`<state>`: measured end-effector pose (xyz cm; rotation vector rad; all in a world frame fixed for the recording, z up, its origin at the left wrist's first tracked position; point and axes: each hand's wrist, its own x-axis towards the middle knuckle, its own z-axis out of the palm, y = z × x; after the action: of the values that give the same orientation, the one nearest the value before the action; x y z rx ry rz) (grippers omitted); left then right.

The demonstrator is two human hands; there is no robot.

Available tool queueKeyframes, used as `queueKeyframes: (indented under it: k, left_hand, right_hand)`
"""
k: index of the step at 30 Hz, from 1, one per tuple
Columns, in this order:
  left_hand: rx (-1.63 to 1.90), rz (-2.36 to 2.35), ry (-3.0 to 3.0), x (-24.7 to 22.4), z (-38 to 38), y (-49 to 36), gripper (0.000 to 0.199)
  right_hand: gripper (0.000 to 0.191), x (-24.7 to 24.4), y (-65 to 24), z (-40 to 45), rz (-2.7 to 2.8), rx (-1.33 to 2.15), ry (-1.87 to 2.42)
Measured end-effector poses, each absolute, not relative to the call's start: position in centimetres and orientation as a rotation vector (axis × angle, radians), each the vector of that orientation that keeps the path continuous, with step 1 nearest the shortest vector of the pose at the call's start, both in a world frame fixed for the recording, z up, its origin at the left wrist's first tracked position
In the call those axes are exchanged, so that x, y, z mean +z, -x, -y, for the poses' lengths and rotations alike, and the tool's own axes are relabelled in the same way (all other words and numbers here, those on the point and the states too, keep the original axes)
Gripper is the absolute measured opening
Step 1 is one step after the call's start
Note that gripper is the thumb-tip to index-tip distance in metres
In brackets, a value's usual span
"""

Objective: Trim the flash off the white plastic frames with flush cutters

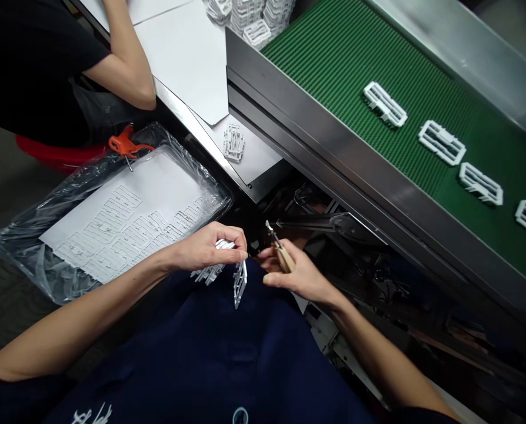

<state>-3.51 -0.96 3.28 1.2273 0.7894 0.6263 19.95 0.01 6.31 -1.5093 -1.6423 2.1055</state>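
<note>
My left hand (214, 247) is closed around several white plastic frames. One of these frames (240, 282) hangs on edge below the thumb and fingertips, and the rest (207, 272) are bunched under the palm. In my right hand (299, 272) is a pair of small cutting pliers (284, 257) with beige handles, its metal tip pointing up and away from me. The plier tip is apart from the frames. Both hands are in front of my dark blue top, close together but not touching.
White frames (442, 143) lie on the green conveyor belt (329, 41) at right. A plastic-lined tray (33, 235) at left holds rows of frames and an orange clamp (128, 143). A few frames (234, 142) sit on the table corner; stacks stand behind. A co-worker's arm (128, 65) rests upper left.
</note>
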Motion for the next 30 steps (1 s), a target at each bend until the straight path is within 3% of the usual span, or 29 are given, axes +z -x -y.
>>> queueKeyframes:
  k: [4, 15, 17, 23, 30]
  left_hand:
    - [0.627, -0.722, -1.129, 3.2, 0.5, 3.1, 0.019]
    - [0.471, -0.908, -1.014, -0.4, -0.1, 1.2, 0.031]
    - [0.451, -0.933, -0.936, -1.3, 0.1, 1.0, 0.029]
    - [0.478, -0.719, -0.544, -1.3, 1.0, 1.1, 0.054]
    - [0.568, -0.489, -0.332, -0.9, 1.3, 0.6, 0.052]
  right_hand:
    - [0.056, 3.3, -17.7, 2.9, 1.219, 2.266, 1.224]
    - [0.027, 2.8, -17.8, 5.9, 1.077, 1.818, 1.335]
    - [0.027, 2.9, -17.8, 6.2, 1.038, 1.744, 1.404]
    - [0.032, 2.5, -17.0, 6.2, 0.875, 1.584, 1.492]
    - [0.032, 3.3, -15.3, 5.3, 0.914, 1.578, 1.506]
